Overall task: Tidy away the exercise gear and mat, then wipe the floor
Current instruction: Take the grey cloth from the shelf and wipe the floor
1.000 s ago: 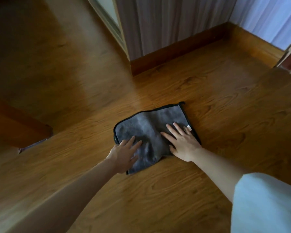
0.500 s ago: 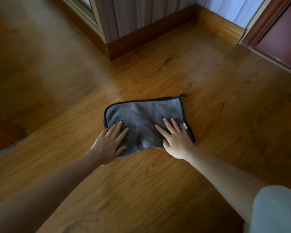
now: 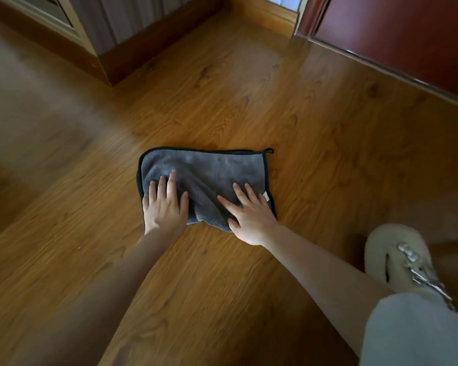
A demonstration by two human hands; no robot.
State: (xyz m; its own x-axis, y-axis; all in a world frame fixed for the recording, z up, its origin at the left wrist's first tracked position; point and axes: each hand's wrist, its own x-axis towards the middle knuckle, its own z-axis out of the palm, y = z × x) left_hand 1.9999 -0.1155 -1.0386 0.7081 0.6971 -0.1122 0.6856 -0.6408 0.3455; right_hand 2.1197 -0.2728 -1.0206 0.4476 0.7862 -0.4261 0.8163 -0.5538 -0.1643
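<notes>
Two flat hands, fingers straight, gripping nothing: left hand & right hand press grey cloth on wood floor, frame centre; slipper lower right.

A beige slipper lies near a dark red door.

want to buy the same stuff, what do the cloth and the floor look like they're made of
Cloth: probably microfibre or fleece, grey, with a plush matte nap, black stitched edging, a small corner loop and a side tag.
Floor: wood or wood-look laminate, orange-brown, with printed-looking grain and knots, plank seams and a soft sheen; which of the two is unclear.
</notes>
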